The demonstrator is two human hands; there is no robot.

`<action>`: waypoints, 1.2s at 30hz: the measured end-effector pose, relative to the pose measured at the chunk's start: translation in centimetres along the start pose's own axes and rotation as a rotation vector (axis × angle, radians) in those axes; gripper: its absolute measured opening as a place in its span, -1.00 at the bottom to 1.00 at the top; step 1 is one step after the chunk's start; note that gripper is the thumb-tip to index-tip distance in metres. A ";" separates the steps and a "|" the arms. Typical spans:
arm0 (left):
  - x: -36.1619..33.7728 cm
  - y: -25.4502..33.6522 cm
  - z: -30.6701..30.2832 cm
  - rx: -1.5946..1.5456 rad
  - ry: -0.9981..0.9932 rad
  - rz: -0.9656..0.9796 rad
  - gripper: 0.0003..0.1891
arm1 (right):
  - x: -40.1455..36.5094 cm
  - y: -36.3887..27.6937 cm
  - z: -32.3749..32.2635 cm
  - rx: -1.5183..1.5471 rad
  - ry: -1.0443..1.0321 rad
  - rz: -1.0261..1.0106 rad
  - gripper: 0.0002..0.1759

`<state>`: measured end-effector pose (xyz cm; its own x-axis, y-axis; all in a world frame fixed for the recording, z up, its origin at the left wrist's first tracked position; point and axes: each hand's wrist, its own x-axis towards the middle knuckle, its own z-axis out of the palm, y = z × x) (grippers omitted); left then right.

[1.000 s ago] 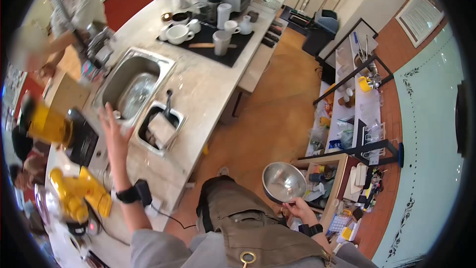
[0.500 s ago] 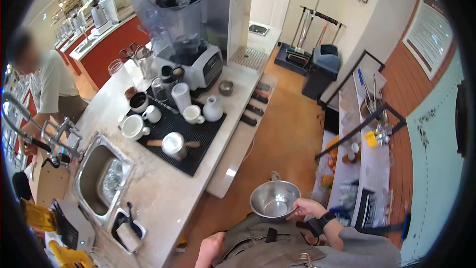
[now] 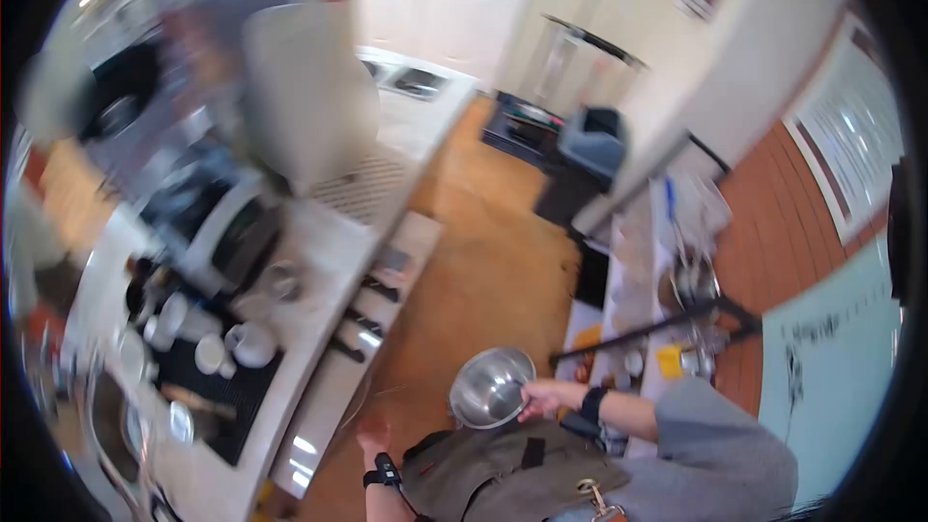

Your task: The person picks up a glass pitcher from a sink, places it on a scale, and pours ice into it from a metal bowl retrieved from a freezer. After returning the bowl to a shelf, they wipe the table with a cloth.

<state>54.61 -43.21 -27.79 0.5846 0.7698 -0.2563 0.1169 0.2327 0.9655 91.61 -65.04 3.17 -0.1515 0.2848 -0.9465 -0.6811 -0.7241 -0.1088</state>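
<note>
A shiny round metal bowl (image 3: 491, 387) is held by its rim in my right hand (image 3: 543, 398), in front of the apron (image 3: 503, 474) and above the floor. The bowl looks hollow side up with nothing visible inside. My left hand (image 3: 375, 433) hangs apart from it, between the apron and the counter edge. Motion blurs its fingers, and I see no object with it. Black bands circle both wrists.
To the left, the counter (image 3: 314, 275) carries a blurred blender (image 3: 227, 232) and several white cups and jugs on a black mat (image 3: 232, 445). Knives (image 3: 353, 333) lie along its side ledge. A shelf unit (image 3: 638, 314) lines the right; a bin (image 3: 590, 150) and cleaning tools stand ahead.
The view has swung rightward, so the counter sits further left and blurs. My left hand now appears further from the apron. The bowl stays in my right hand.
</note>
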 end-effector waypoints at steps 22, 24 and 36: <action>-0.5 16.2 12.1 -1.658 0.792 -0.254 -0.88 | -9.0 -9.9 -0.1 -0.432 -0.222 0.231 -0.62; -2.5 5.8 15.5 -1.682 0.837 -0.164 -0.87 | -8.0 -12.6 3.6 -0.579 -0.115 0.387 -0.59; -3.7 -0.2 21.5 -1.900 0.477 0.053 -0.70 | 11.6 -9.5 22.0 -0.641 0.085 0.495 -0.88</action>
<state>69.69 -58.92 -26.03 0.2910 0.7918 -0.5370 -0.9528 0.1889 -0.2378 80.53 -41.03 -0.12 -0.2551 -0.1929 -0.9475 -0.0033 -0.9797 0.2003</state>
